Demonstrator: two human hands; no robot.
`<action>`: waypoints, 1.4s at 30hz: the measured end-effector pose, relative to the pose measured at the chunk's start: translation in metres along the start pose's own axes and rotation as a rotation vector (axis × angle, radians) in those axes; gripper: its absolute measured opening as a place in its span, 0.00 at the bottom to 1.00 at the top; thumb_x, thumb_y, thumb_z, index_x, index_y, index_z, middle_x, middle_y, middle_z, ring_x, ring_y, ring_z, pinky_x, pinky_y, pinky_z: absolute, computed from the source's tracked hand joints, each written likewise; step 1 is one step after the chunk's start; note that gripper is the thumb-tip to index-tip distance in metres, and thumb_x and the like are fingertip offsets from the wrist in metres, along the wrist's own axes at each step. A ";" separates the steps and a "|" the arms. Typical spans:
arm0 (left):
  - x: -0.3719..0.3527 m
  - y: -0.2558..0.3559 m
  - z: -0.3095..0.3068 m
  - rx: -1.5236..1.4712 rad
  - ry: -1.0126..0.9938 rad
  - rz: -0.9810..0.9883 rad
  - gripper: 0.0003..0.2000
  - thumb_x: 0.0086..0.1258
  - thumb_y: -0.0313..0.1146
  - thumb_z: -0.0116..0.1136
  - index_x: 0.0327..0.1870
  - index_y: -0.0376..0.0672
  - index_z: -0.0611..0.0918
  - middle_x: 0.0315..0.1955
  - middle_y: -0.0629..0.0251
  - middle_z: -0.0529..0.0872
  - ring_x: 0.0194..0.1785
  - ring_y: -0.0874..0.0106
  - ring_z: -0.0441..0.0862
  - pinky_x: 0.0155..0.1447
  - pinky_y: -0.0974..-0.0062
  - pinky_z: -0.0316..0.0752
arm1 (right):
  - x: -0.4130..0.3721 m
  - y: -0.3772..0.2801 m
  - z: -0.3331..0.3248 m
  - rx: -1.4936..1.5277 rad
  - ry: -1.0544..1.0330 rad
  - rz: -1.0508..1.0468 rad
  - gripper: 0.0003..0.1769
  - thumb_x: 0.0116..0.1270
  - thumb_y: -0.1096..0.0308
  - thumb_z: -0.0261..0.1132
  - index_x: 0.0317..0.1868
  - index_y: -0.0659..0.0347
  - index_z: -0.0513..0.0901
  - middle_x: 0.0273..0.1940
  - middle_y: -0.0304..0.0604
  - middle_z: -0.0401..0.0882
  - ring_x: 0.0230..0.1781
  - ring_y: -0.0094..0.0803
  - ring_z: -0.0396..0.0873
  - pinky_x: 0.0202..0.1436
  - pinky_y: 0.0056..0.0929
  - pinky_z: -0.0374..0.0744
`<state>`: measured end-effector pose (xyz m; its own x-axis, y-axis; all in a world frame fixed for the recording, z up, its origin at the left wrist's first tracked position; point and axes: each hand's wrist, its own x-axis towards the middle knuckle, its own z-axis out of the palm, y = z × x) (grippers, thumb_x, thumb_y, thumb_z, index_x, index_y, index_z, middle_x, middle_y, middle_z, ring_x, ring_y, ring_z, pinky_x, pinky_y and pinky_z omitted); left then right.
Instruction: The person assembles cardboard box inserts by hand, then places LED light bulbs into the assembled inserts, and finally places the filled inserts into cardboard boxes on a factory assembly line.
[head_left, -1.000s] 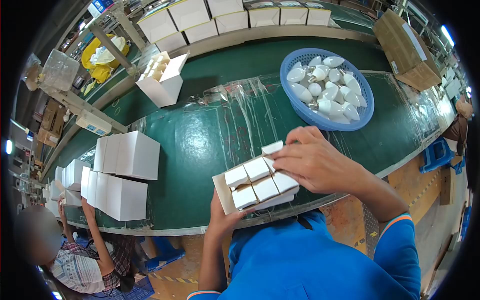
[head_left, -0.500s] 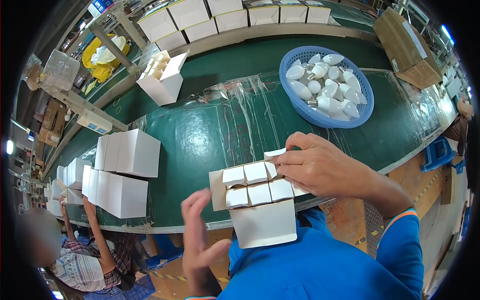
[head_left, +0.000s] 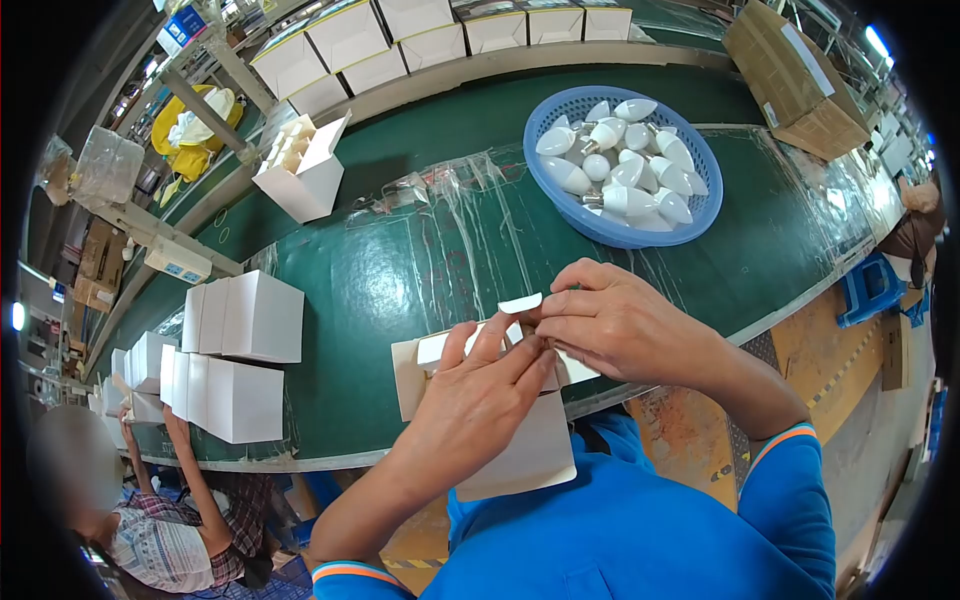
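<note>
An open white carton (head_left: 520,452) with small white boxes inside stands at the near edge of the green table. My left hand (head_left: 480,400) lies over the carton, its fingers bent at the small boxes and covering most of them. From the right, my right hand (head_left: 620,325) meets it at the carton's back right corner, thumb and fingers pressed together around a small box whose raised white flap (head_left: 520,303) shows. The fingertips of both hands nearly touch, and what lies between them is partly hidden.
A blue basket (head_left: 625,238) of white bulbs sits behind my hands. White cartons (head_left: 245,400) stand at the left, another open carton (head_left: 305,190) farther back. A brown box (head_left: 800,90) is at the back right. A co-worker (head_left: 165,540) is at lower left.
My left hand has moved from the carton's left side onto the small boxes, its spread fingers now bent. My right hand stays at the raised flap. The view has shifted slightly.
</note>
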<state>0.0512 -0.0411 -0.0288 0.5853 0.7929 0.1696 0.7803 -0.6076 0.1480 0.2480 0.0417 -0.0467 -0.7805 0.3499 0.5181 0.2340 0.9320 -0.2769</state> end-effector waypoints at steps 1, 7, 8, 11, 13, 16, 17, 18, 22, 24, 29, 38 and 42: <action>0.000 -0.001 0.000 0.008 0.003 0.010 0.15 0.63 0.26 0.51 0.51 0.40 0.83 0.52 0.66 0.80 0.65 0.63 0.69 0.65 0.59 0.59 | -0.001 0.000 -0.002 -0.002 0.000 -0.001 0.07 0.54 0.70 0.66 0.33 0.62 0.83 0.39 0.38 0.82 0.44 0.37 0.76 0.44 0.32 0.76; -0.007 -0.011 0.001 0.205 0.041 0.022 0.11 0.62 0.30 0.55 0.44 0.42 0.84 0.49 0.68 0.78 0.63 0.68 0.69 0.65 0.59 0.62 | -0.004 -0.004 0.000 -0.009 -0.080 0.034 0.13 0.54 0.71 0.70 0.41 0.63 0.83 0.45 0.40 0.81 0.48 0.41 0.76 0.51 0.36 0.77; -0.009 -0.013 0.002 0.204 0.036 0.023 0.11 0.62 0.30 0.55 0.44 0.42 0.84 0.49 0.68 0.78 0.63 0.68 0.69 0.65 0.59 0.62 | -0.004 -0.004 0.002 -0.039 -0.025 0.009 0.09 0.55 0.70 0.68 0.37 0.63 0.82 0.43 0.40 0.82 0.46 0.39 0.76 0.45 0.34 0.76; -0.017 -0.015 0.008 0.177 0.152 -0.033 0.10 0.60 0.30 0.57 0.42 0.42 0.84 0.50 0.69 0.77 0.62 0.68 0.70 0.65 0.59 0.63 | -0.004 -0.005 0.006 -0.083 0.030 -0.024 0.07 0.54 0.70 0.65 0.33 0.64 0.81 0.40 0.40 0.82 0.43 0.36 0.77 0.40 0.32 0.75; -0.022 -0.013 0.013 0.136 0.204 -0.062 0.10 0.58 0.29 0.59 0.41 0.41 0.84 0.51 0.67 0.77 0.60 0.65 0.73 0.64 0.59 0.65 | -0.004 -0.007 0.007 -0.102 0.032 -0.031 0.07 0.54 0.70 0.65 0.32 0.64 0.81 0.40 0.41 0.82 0.43 0.36 0.77 0.40 0.32 0.75; -0.024 -0.014 0.027 0.014 0.266 -0.075 0.11 0.58 0.27 0.60 0.42 0.40 0.84 0.51 0.64 0.77 0.60 0.62 0.74 0.63 0.59 0.67 | 0.001 -0.018 0.003 -0.184 -0.004 -0.053 0.07 0.54 0.70 0.62 0.31 0.65 0.80 0.38 0.42 0.80 0.41 0.36 0.76 0.40 0.31 0.75; -0.025 -0.014 0.027 0.013 0.274 -0.076 0.11 0.58 0.27 0.60 0.42 0.40 0.84 0.51 0.64 0.77 0.60 0.62 0.74 0.63 0.59 0.67 | 0.004 -0.026 0.003 -0.174 -0.007 -0.085 0.07 0.54 0.70 0.61 0.31 0.65 0.80 0.35 0.43 0.79 0.39 0.36 0.76 0.41 0.32 0.75; -0.025 -0.014 0.028 -0.007 0.267 -0.085 0.11 0.58 0.27 0.60 0.42 0.39 0.84 0.51 0.62 0.78 0.60 0.61 0.74 0.63 0.59 0.68 | 0.006 -0.033 0.002 -0.169 -0.011 -0.115 0.07 0.54 0.70 0.61 0.30 0.65 0.80 0.33 0.43 0.78 0.38 0.36 0.76 0.41 0.32 0.74; -0.026 -0.014 0.033 -0.085 0.296 -0.116 0.11 0.58 0.26 0.61 0.43 0.37 0.83 0.52 0.60 0.78 0.61 0.59 0.74 0.63 0.59 0.68 | 0.015 -0.053 -0.001 -0.207 -0.232 -0.089 0.07 0.53 0.68 0.61 0.26 0.64 0.81 0.27 0.43 0.76 0.35 0.36 0.74 0.41 0.33 0.74; -0.027 -0.012 0.035 -0.085 0.305 -0.119 0.12 0.58 0.26 0.61 0.44 0.37 0.82 0.53 0.60 0.78 0.61 0.59 0.74 0.64 0.59 0.67 | 0.022 -0.047 0.008 -0.283 -0.283 -0.091 0.07 0.53 0.68 0.62 0.26 0.63 0.82 0.27 0.41 0.76 0.35 0.35 0.73 0.41 0.32 0.73; -0.023 -0.010 0.033 -0.063 0.319 -0.155 0.16 0.58 0.27 0.62 0.49 0.37 0.80 0.55 0.59 0.78 0.62 0.57 0.74 0.64 0.58 0.67 | 0.034 -0.041 0.004 -0.477 -0.438 -0.041 0.05 0.54 0.67 0.64 0.25 0.56 0.85 0.29 0.37 0.78 0.38 0.32 0.73 0.38 0.27 0.70; -0.018 -0.005 0.021 -0.085 0.286 -0.251 0.15 0.57 0.25 0.66 0.45 0.38 0.80 0.57 0.59 0.78 0.62 0.56 0.75 0.63 0.58 0.68 | 0.041 -0.012 0.015 -0.188 -0.405 0.020 0.06 0.53 0.69 0.64 0.27 0.63 0.84 0.31 0.43 0.80 0.39 0.36 0.79 0.36 0.33 0.77; -0.013 -0.006 0.012 -0.114 0.212 -0.267 0.15 0.56 0.25 0.66 0.45 0.38 0.80 0.57 0.58 0.78 0.60 0.55 0.75 0.62 0.60 0.69 | 0.051 -0.017 0.011 -0.234 -0.452 0.011 0.05 0.52 0.70 0.65 0.26 0.61 0.86 0.31 0.46 0.82 0.36 0.41 0.81 0.34 0.36 0.79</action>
<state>0.0415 -0.0477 -0.0438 0.2964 0.9044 0.3070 0.8627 -0.3914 0.3203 0.1981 0.0425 -0.0242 -0.9379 0.3321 0.1003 0.3269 0.9428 -0.0644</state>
